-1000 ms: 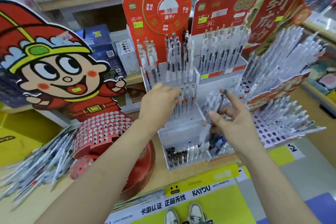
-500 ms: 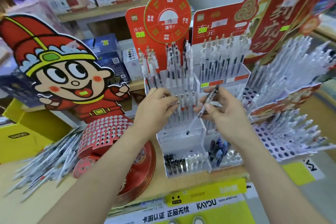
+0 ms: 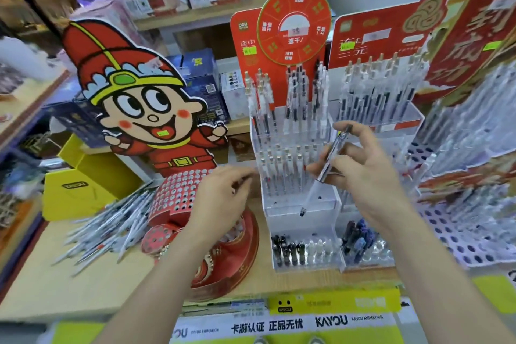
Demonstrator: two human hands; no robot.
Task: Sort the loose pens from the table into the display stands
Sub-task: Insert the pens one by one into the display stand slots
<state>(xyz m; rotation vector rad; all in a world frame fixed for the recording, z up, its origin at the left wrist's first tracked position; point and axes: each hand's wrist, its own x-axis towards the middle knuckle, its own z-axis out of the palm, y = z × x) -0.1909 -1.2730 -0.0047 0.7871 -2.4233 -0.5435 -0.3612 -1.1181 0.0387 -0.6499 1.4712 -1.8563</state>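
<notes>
Pen (image 3: 331,156) position: held slantwise in front of the clear tiered stand (image 3: 296,227), its tip pointing down at the stand's bare lower step and its clip end raised toward the stand's right side. The right hand (image 3: 371,176) pinches the barrel at mid-length between thumb and fingers. The left hand (image 3: 223,195) hangs just left of the stand with its fingers loosely curled and apparently holding nothing, though blur limits certainty. The loose pens (image 3: 111,220) lie heaped on the table (image 3: 55,288), well to the left of the stand. Handling, as judged: the pen is light, rigid and slim, with a smooth plastic barrel that may slide in a slack pinch. Take hold at mid-barrel or slightly above it, leaving the lower end free to enter a hole. Avoid side load, since the neighbouring pens in the stand stand close together and would tilt easily. Change from half a second ago: the left hand, then touching the pens in the stand's middle row, has drawn away to the left. The right hand and the pen keep nearly the same slant and place in front of the stand.
</notes>
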